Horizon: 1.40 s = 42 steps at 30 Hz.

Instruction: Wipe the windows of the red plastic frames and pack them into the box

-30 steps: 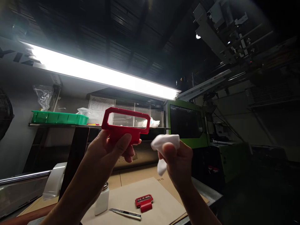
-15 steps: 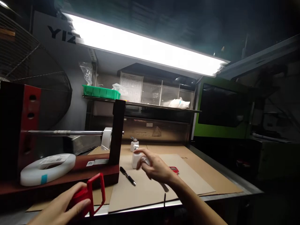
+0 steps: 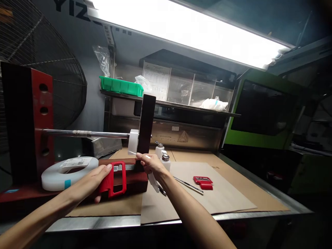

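Note:
My left hand [image 3: 100, 178] grips a red plastic part [image 3: 118, 180] with an open rectangular frame, held upright in front of the wooden stand. My right hand [image 3: 151, 164] is closed, its thumb and forefinger pinching the loose end of a narrow white roll [image 3: 133, 141]. That roll hangs on a metal rod [image 3: 103, 134] beside the stand's dark upright [image 3: 147, 128]. A pale, limp strip [image 3: 153, 182] dangles below my right palm; whether it is film or cloth I cannot tell.
A large roll of clear film [image 3: 52, 181] lies on the stand's base. White pump bottles [image 3: 166, 165] stand behind my right hand. Tweezers [image 3: 190, 185], a partly hidden pen [image 3: 162, 190] and another red part [image 3: 203, 182] rest on the cardboard [image 3: 228, 192]. A green tray [image 3: 120, 86] sits on the shelf.
My right hand has moved left from near the bottles to the white roll. My left hand has raised the red part and brought it right. The view has shifted, uncovering the tweezers.

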Motion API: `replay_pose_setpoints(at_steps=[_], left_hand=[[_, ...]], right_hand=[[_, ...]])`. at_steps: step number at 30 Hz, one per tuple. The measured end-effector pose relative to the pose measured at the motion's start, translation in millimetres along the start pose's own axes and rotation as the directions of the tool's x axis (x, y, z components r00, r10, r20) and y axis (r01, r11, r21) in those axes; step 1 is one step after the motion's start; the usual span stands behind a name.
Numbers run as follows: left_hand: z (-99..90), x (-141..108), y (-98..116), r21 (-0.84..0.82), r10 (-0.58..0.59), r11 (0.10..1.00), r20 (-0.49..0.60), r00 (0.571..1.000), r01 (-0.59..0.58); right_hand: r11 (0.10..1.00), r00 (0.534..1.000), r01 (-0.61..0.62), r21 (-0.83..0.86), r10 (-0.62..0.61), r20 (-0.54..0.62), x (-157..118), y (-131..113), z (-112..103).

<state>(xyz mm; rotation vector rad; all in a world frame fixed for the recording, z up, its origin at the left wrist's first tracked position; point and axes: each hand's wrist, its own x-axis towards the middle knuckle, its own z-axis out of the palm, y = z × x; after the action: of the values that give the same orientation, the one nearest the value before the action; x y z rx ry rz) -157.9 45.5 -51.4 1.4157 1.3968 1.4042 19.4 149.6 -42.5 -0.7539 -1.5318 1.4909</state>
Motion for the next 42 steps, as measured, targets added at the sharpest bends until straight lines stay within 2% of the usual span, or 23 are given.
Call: replay_pose_setpoints(at_steps=[3,10,17,22,26,42], left_hand=[[1.2,8.0,6.9,0.007,-0.079,0.997,0.029,0.996,0.079],[10.5,27.0,10.7,0.049,-0.116,0.992,0.035,0.993,0.114],[17.3,38.5,11.5,0.084,-0.175,0.982,0.069,0.982,0.169],[24.9,40.7,14.4,0.155,-0.182,0.974,0.087,0.98,0.167],[29.8,42.7,16.6,0.205,-0.164,0.968,0.081,0.983,0.144],[32.4,35.9,15.5,0.262,-0.125,0.961,0.124,0.984,0.089]], right_hand=[[1.0,1.0,-0.008,0.028,0.008,-0.012,3.9,1.4,5.0],[0.997,0.993,0.021,0.07,-0.013,-0.114,6.4,4.2,11.9],[0.996,0.988,0.047,0.081,-0.034,-0.149,-20.3,9.2,17.7],[0.999,0.991,0.046,0.027,-0.043,-0.126,-51.4,17.0,20.9],[0.997,0.99,0.065,-0.031,-0.068,-0.126,-63.8,23.3,19.5],[0.981,0.983,0.108,-0.162,-0.129,-0.129,-59.6,36.7,11.2]])
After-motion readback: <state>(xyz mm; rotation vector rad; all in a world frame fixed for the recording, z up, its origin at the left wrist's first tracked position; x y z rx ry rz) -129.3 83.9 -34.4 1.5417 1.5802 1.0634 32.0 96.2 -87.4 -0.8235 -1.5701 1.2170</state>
